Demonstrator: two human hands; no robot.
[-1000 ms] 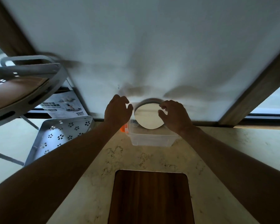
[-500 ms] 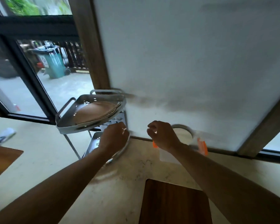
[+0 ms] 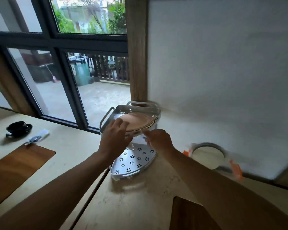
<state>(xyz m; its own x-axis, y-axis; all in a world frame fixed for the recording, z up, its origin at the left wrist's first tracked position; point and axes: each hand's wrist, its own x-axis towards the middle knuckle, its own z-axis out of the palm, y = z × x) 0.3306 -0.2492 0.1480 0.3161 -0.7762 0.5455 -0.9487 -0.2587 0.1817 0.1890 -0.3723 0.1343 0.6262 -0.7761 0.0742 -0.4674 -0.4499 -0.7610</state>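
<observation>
Both hands now off one container, at one two-tier rack: left hand spread, right hand unclear.

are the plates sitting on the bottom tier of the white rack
No, the plates lie in the upper tier of the rack, above its lower tier with the flower cut-outs.

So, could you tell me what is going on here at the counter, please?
A person is reaching with both hands to the upper tier of a white corner rack, where tan plates are stacked. The left hand is spread open at the plates' near edge; the right hand is at the tier's front rim, too blurred to tell if it holds anything. A clear container with orange clips sits to the right, untouched.
</observation>
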